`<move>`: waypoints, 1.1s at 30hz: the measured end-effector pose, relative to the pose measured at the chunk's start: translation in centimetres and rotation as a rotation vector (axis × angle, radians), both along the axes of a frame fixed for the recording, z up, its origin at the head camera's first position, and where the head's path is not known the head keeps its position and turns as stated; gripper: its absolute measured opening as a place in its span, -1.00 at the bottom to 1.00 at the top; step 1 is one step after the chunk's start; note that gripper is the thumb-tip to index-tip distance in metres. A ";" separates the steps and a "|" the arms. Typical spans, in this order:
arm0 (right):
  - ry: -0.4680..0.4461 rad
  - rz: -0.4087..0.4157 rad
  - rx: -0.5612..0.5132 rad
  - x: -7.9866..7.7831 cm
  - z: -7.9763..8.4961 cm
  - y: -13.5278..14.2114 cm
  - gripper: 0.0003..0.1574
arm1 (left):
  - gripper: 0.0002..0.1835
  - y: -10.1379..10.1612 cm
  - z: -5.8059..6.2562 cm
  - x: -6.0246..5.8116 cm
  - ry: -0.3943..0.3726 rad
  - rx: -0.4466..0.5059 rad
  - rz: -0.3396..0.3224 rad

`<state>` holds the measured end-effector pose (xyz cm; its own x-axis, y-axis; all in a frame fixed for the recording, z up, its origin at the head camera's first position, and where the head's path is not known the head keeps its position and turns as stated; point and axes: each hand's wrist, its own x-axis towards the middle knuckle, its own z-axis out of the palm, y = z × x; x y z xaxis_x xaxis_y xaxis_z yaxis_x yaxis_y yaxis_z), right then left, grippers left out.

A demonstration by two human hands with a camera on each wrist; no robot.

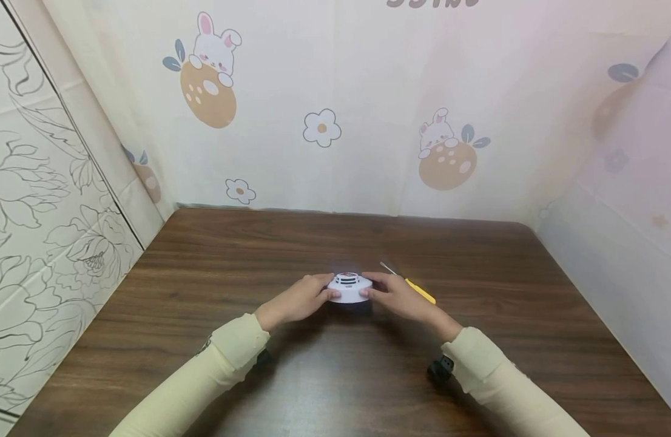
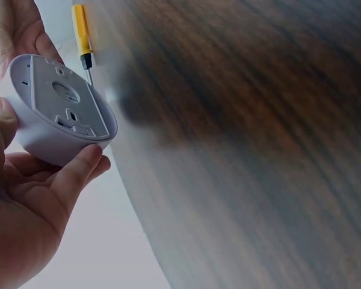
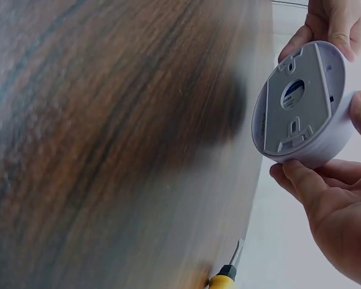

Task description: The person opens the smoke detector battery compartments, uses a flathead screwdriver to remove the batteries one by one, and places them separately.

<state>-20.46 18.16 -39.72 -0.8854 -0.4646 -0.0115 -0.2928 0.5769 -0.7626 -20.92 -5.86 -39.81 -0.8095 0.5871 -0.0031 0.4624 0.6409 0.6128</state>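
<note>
A round white smoke detector (image 1: 350, 290) is held just above the table, its slotted top up. From the left side my left hand (image 1: 301, 297) grips its rim between thumb and fingers. Opposite, my right hand (image 1: 399, 296) grips the other side the same way. In the left wrist view the underside of the smoke detector (image 2: 66, 99) shows a flat mounting plate with a round hole. The right wrist view shows that same plate (image 3: 298, 99), with a label partly seen through the hole. A screwdriver (image 1: 420, 291) with a yellow handle lies just beyond my right hand.
The dark wooden table (image 1: 232, 243) extends to a wall hung with a printed cloth (image 1: 368, 164) of rabbits and flowers. At the left stands a white panel (image 1: 40, 212) with line-drawn flowers. Pale cloth also covers the right side.
</note>
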 end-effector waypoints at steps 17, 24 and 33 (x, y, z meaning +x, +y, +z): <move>-0.002 0.048 -0.069 0.5 0.1 0.2 -0.25 | -0.45 -0.5 0.3 -0.3 -0.003 0.080 -0.043; -0.003 0.030 -0.101 0.5 -0.1 0.5 -0.30 | -0.30 -0.6 0.5 -0.1 -0.055 0.112 0.007; 0.063 -0.001 -0.105 0.4 0.2 0.9 -0.38 | -0.30 -0.8 0.5 0.1 -0.065 0.146 0.001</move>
<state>-20.04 19.10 -39.50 -0.8836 -0.4590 0.0930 -0.3415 0.4956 -0.7986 -20.83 -6.68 -39.29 -0.8108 0.5846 0.0302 0.4186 0.5430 0.7280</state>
